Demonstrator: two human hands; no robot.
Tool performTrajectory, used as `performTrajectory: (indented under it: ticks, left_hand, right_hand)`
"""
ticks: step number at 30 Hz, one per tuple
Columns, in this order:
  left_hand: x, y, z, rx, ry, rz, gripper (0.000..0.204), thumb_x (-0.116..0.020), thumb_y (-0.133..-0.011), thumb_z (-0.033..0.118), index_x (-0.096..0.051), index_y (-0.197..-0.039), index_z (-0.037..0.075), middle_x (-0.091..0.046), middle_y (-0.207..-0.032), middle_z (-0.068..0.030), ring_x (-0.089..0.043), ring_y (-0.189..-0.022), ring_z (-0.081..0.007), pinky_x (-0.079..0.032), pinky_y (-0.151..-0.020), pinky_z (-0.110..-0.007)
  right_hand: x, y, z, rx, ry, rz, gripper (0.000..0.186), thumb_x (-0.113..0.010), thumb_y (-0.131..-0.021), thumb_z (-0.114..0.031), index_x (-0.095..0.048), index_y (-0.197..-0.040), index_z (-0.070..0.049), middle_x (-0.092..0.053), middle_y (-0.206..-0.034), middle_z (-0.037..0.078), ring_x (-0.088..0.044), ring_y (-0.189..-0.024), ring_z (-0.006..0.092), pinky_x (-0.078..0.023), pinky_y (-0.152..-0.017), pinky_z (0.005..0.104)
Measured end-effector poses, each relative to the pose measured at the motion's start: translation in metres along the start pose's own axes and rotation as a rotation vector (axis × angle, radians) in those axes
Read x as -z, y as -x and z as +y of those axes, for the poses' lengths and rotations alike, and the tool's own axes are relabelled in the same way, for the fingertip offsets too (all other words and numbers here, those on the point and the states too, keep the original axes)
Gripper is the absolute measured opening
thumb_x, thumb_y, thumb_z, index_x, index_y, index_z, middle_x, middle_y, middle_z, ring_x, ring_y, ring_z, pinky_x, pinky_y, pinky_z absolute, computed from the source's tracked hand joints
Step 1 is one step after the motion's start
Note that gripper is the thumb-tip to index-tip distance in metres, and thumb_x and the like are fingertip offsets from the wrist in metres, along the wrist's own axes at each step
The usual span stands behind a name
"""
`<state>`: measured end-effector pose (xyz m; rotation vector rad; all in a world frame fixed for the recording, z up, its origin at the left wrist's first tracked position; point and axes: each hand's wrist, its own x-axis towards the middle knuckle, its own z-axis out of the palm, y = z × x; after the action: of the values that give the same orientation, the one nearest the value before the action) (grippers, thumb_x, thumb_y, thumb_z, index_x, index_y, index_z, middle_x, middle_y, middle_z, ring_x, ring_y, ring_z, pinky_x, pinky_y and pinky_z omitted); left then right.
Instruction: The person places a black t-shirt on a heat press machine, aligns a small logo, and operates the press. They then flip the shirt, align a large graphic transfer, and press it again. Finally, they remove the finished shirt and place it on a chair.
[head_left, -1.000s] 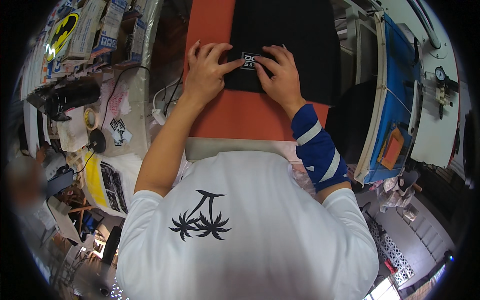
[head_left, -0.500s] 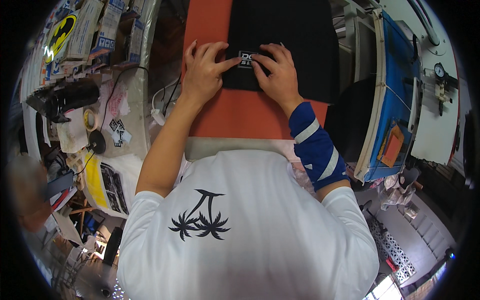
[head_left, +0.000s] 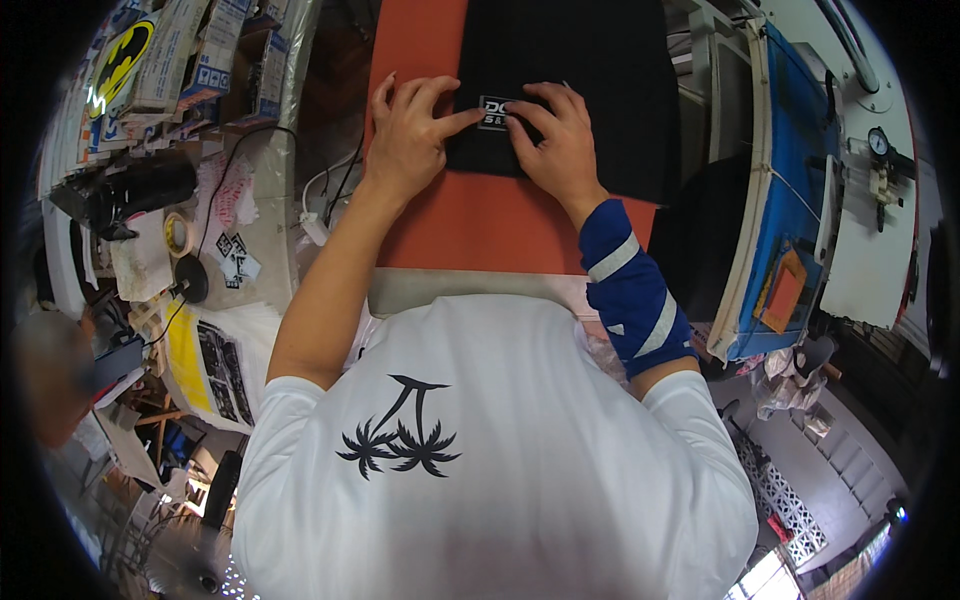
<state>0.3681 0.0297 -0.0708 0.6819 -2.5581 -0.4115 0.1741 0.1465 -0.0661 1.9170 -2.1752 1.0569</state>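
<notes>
A black cloth (head_left: 570,45) lies over an orange-red board (head_left: 470,230). On the cloth is a small black rectangular patch with white lettering (head_left: 492,113). My left hand (head_left: 405,145) rests with fingers apart and bent, some over the board, the index finger stretched to the patch's left side. My right hand (head_left: 555,150) rests on the cloth with fingers apart, thumb and index finger touching or hovering at the patch's right side; I cannot tell which. A blue sleeve with pale stripes (head_left: 635,290) covers my right forearm.
Left, a cluttered bench (head_left: 270,220) holds cables, tape rolls (head_left: 178,235) and paper scraps, beside stacked boxes (head_left: 170,75). Right stand a blue framed screen (head_left: 790,200) and white machinery with a gauge (head_left: 878,143). At the far left edge is a blurred person (head_left: 55,370).
Both hands appear very slightly higher in the picture, along with the cloth and patch. Their placement around the patch is nearly the same as a second ago.
</notes>
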Motion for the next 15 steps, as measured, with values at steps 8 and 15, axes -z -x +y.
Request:
performTrajectory:
  ticks: [8,15]
  left_hand:
    - [-0.001,-0.021,0.004,0.048,0.074,0.077,0.044,-0.064,-0.077,-0.003,-0.081,-0.104,0.028,-0.063,-0.129,-0.0008,-0.054,-0.127,-0.0228,-0.025,-0.117,-0.057]
    - [0.076,0.022,-0.045,0.354,0.331,0.444,0.034,-0.056,-0.089,-0.003,-0.076,-0.114,0.007,-0.069,-0.120,-0.0122,-0.065,-0.115,-0.0283,-0.051,-0.099,-0.036]
  right_hand:
    - [0.008,-0.017,-0.002,-0.194,0.000,0.027,0.010,-0.075,-0.085,-0.017,-0.076,-0.092,-0.010,-0.071,-0.107,0.010,-0.066,-0.105,0.0291,-0.051,-0.095,0.0432]
    - [0.251,0.046,0.077,-0.282,0.254,0.609,0.005,-0.071,-0.093,-0.007,-0.072,-0.098,-0.004,-0.072,-0.096,0.009,-0.068,-0.090,0.0201,-0.055,-0.082,0.0336]
